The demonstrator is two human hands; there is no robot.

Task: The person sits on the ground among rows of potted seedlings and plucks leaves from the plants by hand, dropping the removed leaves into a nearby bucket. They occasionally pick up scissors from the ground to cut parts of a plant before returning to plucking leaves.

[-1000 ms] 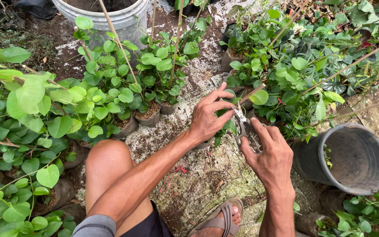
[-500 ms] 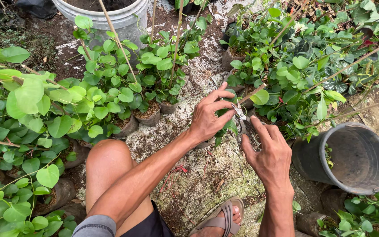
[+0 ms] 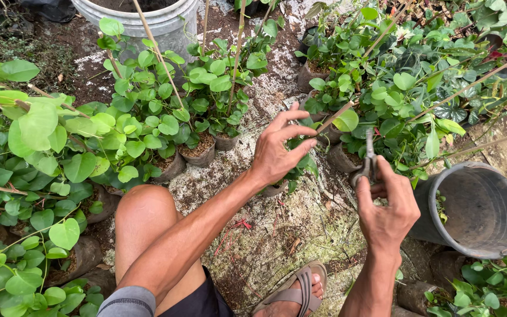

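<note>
While my left hand [image 3: 280, 149] spreads its fingers [image 3: 293, 113] loosely open around the stake [image 3: 338, 113], my right hand [image 3: 387, 205] grips the shears [image 3: 368, 157] just beside it, blades upright. That stake slants up and away to the right, nearer my left hand, among the potted seedlings [image 3: 347, 76].

The scissors [image 3: 369, 158] are now held apart from the left hand [image 3: 280, 149], further right, in the right hand [image 3: 385, 202]; the left fingers are spread open.
</note>
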